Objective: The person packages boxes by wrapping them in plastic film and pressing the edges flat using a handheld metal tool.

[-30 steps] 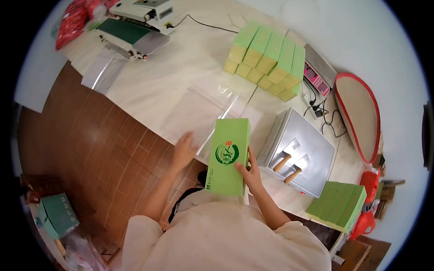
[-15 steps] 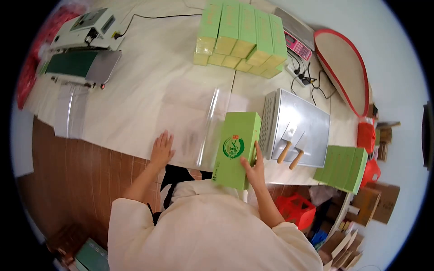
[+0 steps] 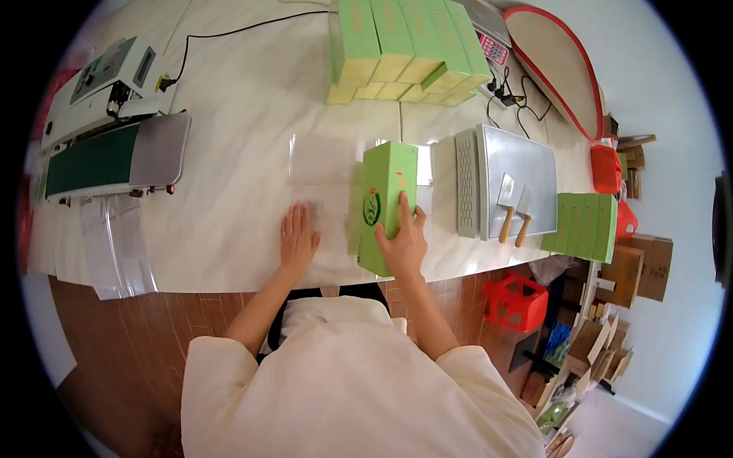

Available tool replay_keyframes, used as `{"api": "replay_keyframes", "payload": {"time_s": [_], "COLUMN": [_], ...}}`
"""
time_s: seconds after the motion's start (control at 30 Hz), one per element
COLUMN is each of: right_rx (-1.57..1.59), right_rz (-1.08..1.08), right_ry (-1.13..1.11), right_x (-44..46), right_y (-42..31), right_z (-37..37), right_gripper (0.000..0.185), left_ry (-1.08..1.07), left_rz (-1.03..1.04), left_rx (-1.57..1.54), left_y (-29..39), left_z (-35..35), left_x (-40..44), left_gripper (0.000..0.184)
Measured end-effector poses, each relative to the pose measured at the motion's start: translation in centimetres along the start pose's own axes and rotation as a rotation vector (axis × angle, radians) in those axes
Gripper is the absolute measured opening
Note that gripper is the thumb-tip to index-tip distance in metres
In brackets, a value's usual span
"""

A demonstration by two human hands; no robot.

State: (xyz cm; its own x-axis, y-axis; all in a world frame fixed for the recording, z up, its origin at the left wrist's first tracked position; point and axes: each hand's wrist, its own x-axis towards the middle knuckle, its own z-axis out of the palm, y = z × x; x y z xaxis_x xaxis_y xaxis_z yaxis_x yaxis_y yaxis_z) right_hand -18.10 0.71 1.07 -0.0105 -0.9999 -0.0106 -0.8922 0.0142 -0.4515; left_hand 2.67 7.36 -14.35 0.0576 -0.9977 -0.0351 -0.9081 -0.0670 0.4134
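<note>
A green box (image 3: 388, 221) with a round dark-green emblem stands tilted or on edge over the clear plastic film (image 3: 328, 159) near the table's front. My right hand (image 3: 405, 240) grips its right side, thumb on the emblem face and fingers on the neighbouring face. To the left, my left hand (image 3: 298, 237) lies flat on the film's near left part, fingers stretched out and holding nothing.
Green boxes (image 3: 401, 46) are stacked at the back, with more (image 3: 584, 225) at the right. Two wooden-handled scrapers (image 3: 513, 210) lie on a metal appliance (image 3: 538, 172). A machine (image 3: 107, 91) with a green belt and plastic sleeves (image 3: 118, 244) are at the left.
The view has shifted. The green box has turned so that a side face shows, and it is now further over the film. My left hand has come down flat on the film.
</note>
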Motion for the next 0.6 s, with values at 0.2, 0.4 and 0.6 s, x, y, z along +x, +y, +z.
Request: {"api": "replay_keyframes", "payload": {"time_s": [0.2, 0.4, 0.6], "right_rx": [-0.150, -0.167, -0.125], "right_rz": [-0.038, -0.014, -0.056], "right_ry": [0.024, 0.020, 0.032], "right_x": [0.1, -0.2, -0.3], "right_y": [-0.7, -0.7, -0.6], "right_z": [4.9, 5.1, 5.3], "right_gripper": [0.087, 0.088, 0.089], "left_ry": [-0.005, -0.018, -0.067], "left_rz": [0.080, -0.035, 0.029], "left_rx": [0.060, 0.000, 0.050], "left_y": [-2.2, -1.9, -2.0], "left_z": [2.1, 1.5, 1.7], "left_x": [1.3, 1.3, 1.3], "left_gripper": [0.090, 0.093, 0.087]}}
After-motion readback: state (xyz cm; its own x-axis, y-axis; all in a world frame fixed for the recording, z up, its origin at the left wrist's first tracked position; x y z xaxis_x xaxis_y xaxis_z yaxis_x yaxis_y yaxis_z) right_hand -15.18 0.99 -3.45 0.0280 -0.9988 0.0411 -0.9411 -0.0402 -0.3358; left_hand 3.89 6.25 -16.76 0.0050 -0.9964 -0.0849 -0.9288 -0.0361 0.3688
